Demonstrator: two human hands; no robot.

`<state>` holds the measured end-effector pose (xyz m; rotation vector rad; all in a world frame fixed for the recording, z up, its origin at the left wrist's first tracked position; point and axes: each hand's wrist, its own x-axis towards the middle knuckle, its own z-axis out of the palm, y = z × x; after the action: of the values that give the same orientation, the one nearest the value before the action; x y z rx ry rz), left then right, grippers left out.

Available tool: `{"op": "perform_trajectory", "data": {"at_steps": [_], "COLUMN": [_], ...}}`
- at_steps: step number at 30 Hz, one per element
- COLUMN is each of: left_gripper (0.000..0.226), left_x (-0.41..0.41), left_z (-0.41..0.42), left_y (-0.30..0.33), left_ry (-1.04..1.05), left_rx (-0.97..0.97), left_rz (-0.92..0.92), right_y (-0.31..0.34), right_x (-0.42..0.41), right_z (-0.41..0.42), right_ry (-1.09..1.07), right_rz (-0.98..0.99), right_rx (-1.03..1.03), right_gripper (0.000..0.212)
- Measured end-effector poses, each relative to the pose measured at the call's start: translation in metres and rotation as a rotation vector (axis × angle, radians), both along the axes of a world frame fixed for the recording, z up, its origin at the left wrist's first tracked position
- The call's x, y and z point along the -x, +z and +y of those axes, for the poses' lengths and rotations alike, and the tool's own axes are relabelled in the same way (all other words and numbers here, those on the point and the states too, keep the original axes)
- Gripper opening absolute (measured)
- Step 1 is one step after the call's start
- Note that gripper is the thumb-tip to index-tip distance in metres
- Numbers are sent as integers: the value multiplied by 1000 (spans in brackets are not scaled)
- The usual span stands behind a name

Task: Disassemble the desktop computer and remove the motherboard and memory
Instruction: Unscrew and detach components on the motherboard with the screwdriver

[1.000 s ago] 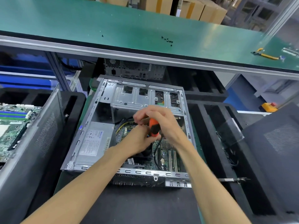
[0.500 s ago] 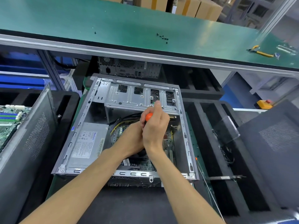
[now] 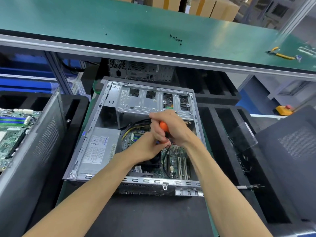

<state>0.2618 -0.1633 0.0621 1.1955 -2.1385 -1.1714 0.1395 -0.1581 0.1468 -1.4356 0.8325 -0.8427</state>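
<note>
open computer case (image 3: pixel 95 134) with both hands inside.
an orange screwdriver (image 3: pixel 163 126) is gripped by the right hand (image 3: pixel 171 128); the left hand (image 3: pixel 147 147) fingers are hidden, state undeterminable.

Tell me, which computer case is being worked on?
The open silver metal case in the middle, where both hands meet; the closed dark case stands behind it under the green bench.

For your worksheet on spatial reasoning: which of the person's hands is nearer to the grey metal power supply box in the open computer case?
Left. The left hand lies just beside the grey metal power supply box; the right hand, gripping the orange-handled screwdriver, is farther off.
</note>
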Motion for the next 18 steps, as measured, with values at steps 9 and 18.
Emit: {"op": "perform_trajectory", "data": {"at_steps": [9, 18], "left_gripper": [63, 45], "left_x": [-4, -7], "left_z": [-1, 3], "left_y": [6, 11], "left_ry": [119, 108], "left_rx": [57, 54], "left_rz": [-213, -235], "right_y": [-18, -24], "right_x": [-19, -9], "right_z": [8, 8], "right_ry": [-999, -691], "right_rz": [-305, -162], "right_rx": [201, 266], "right_gripper": [56, 50]}}
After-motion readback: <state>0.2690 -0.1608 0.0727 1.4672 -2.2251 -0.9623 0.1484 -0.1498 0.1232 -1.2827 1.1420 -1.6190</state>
